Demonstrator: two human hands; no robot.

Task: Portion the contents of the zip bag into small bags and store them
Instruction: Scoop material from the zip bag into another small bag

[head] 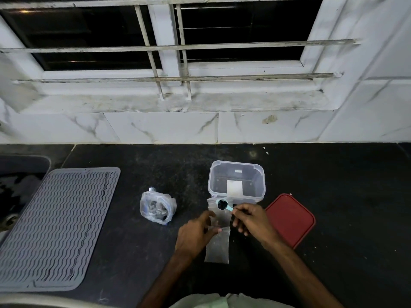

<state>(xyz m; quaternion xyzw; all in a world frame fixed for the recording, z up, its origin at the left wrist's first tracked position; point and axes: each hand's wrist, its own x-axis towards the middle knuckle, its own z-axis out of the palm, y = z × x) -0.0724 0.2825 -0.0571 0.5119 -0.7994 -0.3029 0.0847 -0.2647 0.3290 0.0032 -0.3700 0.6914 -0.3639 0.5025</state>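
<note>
A crumpled clear zip bag [158, 207] with dark contents lies on the black counter, left of my hands. My left hand [196, 233] pinches a small clear bag [220, 215] by its edge. More small clear bags [218, 246] lie flat beneath it. My right hand [252, 221] holds a light blue scoop [223, 204] by its handle; its bowl holds dark pieces and hovers over the top of the small bag. Just behind stands an open clear plastic container [236, 178] with a white slip inside. Its red lid [290, 220] lies at the right.
A grey ribbed drying mat [57, 227] covers the counter at the left, beside a sink [13, 192]. A white marble-tiled wall [164, 127] and a barred window [169, 47] rise behind the black counter [344, 185].
</note>
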